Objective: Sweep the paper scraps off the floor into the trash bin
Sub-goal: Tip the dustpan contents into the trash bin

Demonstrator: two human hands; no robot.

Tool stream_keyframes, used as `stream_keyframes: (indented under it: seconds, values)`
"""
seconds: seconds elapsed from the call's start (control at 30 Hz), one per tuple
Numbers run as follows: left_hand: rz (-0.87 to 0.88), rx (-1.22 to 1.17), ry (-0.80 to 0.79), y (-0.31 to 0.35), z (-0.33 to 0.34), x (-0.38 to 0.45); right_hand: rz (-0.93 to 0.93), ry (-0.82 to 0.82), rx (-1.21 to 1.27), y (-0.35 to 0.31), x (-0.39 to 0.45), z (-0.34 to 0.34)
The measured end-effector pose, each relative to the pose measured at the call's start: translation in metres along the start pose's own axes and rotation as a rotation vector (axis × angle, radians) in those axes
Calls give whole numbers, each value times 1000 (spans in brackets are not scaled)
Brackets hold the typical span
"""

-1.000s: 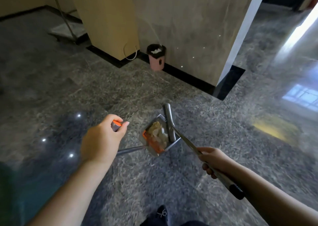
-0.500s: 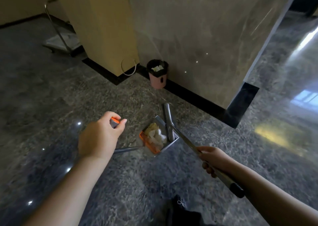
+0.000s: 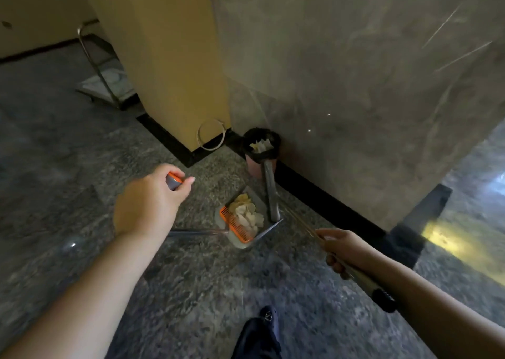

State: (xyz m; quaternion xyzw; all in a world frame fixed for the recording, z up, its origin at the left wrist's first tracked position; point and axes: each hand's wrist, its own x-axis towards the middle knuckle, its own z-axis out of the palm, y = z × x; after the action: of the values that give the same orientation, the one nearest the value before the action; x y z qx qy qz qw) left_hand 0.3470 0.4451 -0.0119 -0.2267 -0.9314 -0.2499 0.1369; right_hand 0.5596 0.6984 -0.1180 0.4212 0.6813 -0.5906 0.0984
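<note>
Two hands carrying sweeping tools; trash bin [image 3: 261, 150] now nearer, upper centre of frame.
Dustpan [image 3: 246, 219], at centre, holds pale paper scraps [image 3: 247, 213]; left hand [image 3: 150, 202] grasps its handle, right hand [image 3: 345, 248] clenches the broom [image 3: 270, 192], whose head now overlaps the bin.

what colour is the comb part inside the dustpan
Orange. The comb along the dustpan edge shows clearly in the head view, beside the paper scraps.
</note>
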Motion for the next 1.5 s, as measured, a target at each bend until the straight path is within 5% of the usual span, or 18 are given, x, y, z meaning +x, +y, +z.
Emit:
stream_keyframes:
  seconds: [0.4, 0.9, 1.5]
  values:
    - [78, 59, 46, 74, 82, 252, -58, -9, 5, -162, 187, -107]
    - [-11, 268, 118, 228, 226, 427, -174, -247, -132, -298, 437, -299]
    - [351, 498, -52, 336, 311, 528, -97, -391, -116, -307, 549, -371]
